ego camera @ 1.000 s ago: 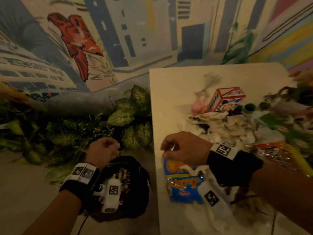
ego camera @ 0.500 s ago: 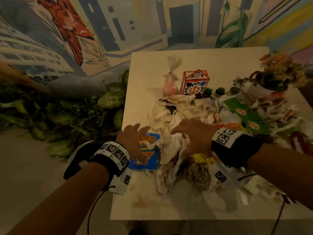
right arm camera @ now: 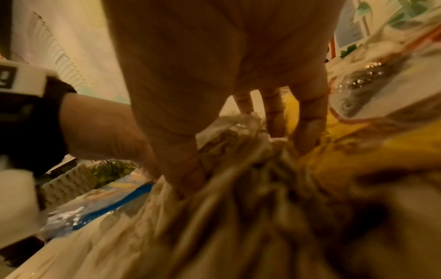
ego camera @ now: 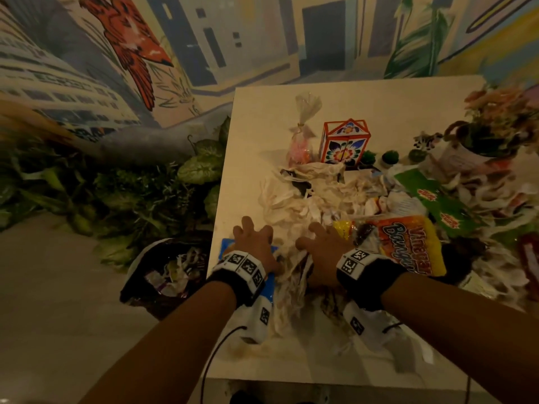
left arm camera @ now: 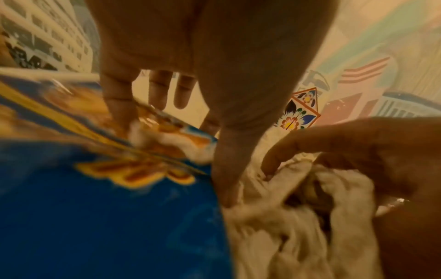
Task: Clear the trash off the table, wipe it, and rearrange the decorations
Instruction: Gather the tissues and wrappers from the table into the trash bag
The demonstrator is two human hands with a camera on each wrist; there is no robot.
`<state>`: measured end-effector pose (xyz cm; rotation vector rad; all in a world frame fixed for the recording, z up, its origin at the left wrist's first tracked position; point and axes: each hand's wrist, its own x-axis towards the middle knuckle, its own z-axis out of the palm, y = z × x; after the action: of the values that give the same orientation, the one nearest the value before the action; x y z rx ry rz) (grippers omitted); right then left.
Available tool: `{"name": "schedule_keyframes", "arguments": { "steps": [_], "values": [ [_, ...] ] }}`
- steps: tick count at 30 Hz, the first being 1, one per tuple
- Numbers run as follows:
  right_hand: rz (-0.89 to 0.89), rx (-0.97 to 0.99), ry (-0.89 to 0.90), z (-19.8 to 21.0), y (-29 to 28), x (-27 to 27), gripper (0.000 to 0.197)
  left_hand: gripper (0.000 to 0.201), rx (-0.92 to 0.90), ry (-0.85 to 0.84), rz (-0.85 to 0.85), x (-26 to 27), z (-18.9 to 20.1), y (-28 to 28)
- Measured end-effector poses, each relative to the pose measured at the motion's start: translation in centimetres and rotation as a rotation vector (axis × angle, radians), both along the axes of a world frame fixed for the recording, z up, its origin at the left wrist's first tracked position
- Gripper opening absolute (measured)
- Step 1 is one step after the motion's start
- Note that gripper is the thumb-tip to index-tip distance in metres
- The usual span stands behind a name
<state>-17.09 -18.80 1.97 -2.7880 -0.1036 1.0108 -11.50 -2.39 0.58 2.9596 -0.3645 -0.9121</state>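
Note:
A heap of crumpled paper [ego camera: 294, 205] and snack wrappers covers the cream table [ego camera: 364, 100]. My left hand [ego camera: 253, 234] lies on a blue snack bag [ego camera: 226, 246] at the table's left edge. In the left wrist view its fingers [left arm camera: 117, 105] press straight down on the blue snack bag [left arm camera: 107, 217]. Beside it, my right hand [ego camera: 318, 240] claws into the paper. In the right wrist view the right hand [right arm camera: 238, 156] has a wad of paper [right arm camera: 238, 217] bunched between thumb and fingers.
A black trash bag [ego camera: 166, 272] holding scraps sits open on the floor left of the table. An orange-yellow snack bag [ego camera: 408, 246] and a green packet [ego camera: 434, 199] lie to the right. Farther back stand a flowered box [ego camera: 345, 141], a pink candy bag [ego camera: 302, 135], small cacti [ego camera: 390, 157] and a flower pot [ego camera: 481, 141].
My left hand left the trash bag on the floor and came up onto the blue snack bag. My right hand shifted from that bag to the paper pile and dug in.

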Motion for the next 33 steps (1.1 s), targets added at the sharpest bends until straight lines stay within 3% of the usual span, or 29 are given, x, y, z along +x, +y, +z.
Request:
{"name": "schedule_keyframes", "arguments": {
  "steps": [4,9,11,18,25,33],
  "values": [
    [-0.021,0.071,-0.069,-0.2,-0.1,0.7,0.048,0.037,-0.118,0.022,0.051,0.1,-1.0,-0.4],
    [-0.158,0.212,-0.057,0.5,-1.4,1.5,0.035,0.021,-0.281,0.004,0.027,0.4,-0.9,-0.7],
    [-0.244,0.296,-0.065,1.4,-2.1,1.8,0.032,0.013,-0.336,-0.007,0.027,0.8,-0.2,-0.6],
    [-0.454,0.528,-0.171,5.2,-5.0,1.6,0.033,0.023,-0.532,-0.06,0.091,1.6,3.9,-0.1],
    [-0.436,0.462,-0.273,8.8,-6.6,1.2,0.036,0.021,-0.668,-0.031,0.138,2.6,5.5,-0.1],
    [-0.51,0.403,-0.354,10.4,-9.7,0.8,0.033,0.03,-0.815,-0.201,0.328,4.2,5.8,2.1]
  ]
}}
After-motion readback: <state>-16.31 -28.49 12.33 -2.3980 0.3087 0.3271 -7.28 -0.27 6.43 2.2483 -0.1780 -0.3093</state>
